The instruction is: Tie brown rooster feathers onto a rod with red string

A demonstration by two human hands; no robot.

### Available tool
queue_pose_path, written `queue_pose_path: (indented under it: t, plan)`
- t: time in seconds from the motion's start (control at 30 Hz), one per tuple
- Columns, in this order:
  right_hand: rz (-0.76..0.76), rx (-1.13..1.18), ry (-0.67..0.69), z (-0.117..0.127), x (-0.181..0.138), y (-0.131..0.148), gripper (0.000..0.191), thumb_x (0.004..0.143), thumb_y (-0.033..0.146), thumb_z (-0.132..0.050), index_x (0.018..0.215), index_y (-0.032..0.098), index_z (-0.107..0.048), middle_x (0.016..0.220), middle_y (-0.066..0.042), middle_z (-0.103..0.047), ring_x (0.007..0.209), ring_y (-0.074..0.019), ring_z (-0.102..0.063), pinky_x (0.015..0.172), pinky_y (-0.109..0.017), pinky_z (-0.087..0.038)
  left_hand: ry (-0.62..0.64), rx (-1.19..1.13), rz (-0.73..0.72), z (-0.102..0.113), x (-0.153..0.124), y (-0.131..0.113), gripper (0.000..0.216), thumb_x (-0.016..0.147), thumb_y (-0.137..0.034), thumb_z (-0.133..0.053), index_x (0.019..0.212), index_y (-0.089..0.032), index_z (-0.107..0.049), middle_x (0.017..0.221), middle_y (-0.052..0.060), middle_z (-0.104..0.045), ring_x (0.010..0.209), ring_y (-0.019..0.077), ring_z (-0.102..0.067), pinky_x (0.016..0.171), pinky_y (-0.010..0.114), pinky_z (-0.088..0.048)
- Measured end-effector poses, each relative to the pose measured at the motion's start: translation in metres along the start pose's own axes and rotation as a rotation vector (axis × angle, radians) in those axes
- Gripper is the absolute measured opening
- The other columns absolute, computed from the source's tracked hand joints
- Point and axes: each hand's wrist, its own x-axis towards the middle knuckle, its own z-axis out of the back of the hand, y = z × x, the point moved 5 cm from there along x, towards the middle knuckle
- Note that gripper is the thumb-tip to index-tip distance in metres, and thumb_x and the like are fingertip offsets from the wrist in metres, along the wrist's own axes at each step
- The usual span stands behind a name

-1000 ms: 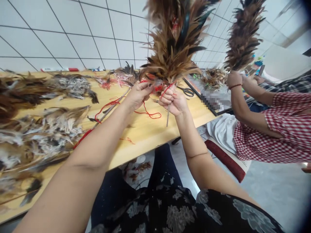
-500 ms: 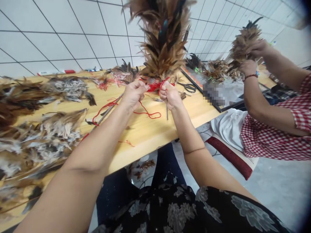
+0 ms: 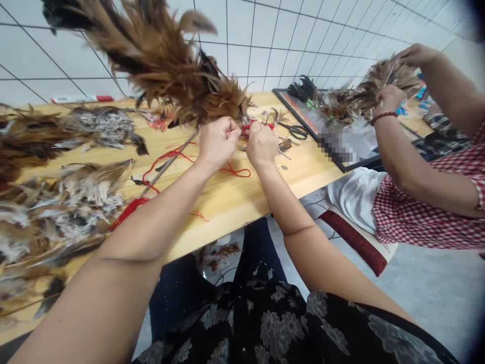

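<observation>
A brown and black feather duster (image 3: 159,65) slants up to the left above the wooden table (image 3: 227,202). My left hand (image 3: 216,141) is closed at its bound base, where red string (image 3: 248,126) is wrapped. My right hand (image 3: 261,144) is closed right beside it, fingers pinched on the red string at the stick's end. A loose length of red string (image 3: 162,162) trails from my hands over the table.
Heaps of loose feathers (image 3: 56,202) cover the table's left side. Scissors (image 3: 297,131) lie beyond my hands. To the right a person in a red checked shirt (image 3: 424,212) holds another feather bundle (image 3: 364,93) over a framed board (image 3: 333,141).
The duster has swung from upright to leaning far left. Both my hands have dropped closer to the table. The person on the right has lowered their bundle.
</observation>
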Motion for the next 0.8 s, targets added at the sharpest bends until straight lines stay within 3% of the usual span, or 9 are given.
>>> queue_pose_path:
  t: [0.37, 0.5, 0.6, 0.8]
  plan:
    - [-0.020, -0.008, 0.162, -0.016, -0.004, 0.020, 0.035, 0.109, 0.020, -0.032, 0.117, 0.012, -0.065, 0.111, -0.018, -0.073, 0.111, -0.0279, -0.065, 0.100, -0.043, -0.040, 0.110, 0.389, -0.158, -0.011, -0.013, 0.000, 0.013, 0.089, -0.017, -0.056, 0.077, -0.019, -0.060, 0.080, 0.007, -0.069, 0.079, 0.0231, -0.065, 0.079, 0.034, -0.047]
    - [0.063, -0.012, 0.239, -0.021, -0.010, 0.024, 0.040, 0.111, 0.022, -0.030, 0.119, 0.013, -0.067, 0.116, -0.018, -0.074, 0.114, -0.0298, -0.065, 0.101, -0.045, -0.038, 0.259, 0.602, -0.208, -0.004, -0.005, 0.000, 0.014, 0.091, -0.020, -0.055, 0.083, -0.018, -0.066, 0.094, 0.011, -0.075, 0.091, 0.0292, -0.069, 0.080, 0.038, -0.049]
    - [0.109, -0.019, 0.252, -0.019, -0.014, 0.018, 0.044, 0.111, 0.019, -0.026, 0.117, 0.014, -0.069, 0.116, -0.018, -0.074, 0.115, -0.0311, -0.064, 0.099, -0.046, -0.037, 0.287, 0.616, -0.205, 0.017, 0.009, 0.000, 0.012, 0.090, -0.019, -0.060, 0.085, -0.018, -0.070, 0.100, 0.009, -0.075, 0.099, 0.0287, -0.068, 0.088, 0.040, -0.050]
    - [0.139, -0.101, 0.155, 0.000, -0.015, -0.006, 0.040, 0.109, 0.017, -0.030, 0.113, 0.016, -0.070, 0.107, -0.015, -0.073, 0.111, -0.0289, -0.059, 0.096, -0.043, -0.033, 0.066, 0.548, -0.228, 0.091, 0.030, -0.022, 0.015, 0.093, -0.019, -0.070, 0.100, -0.014, -0.082, 0.098, 0.008, -0.074, 0.096, 0.0219, -0.063, 0.097, 0.038, -0.050]
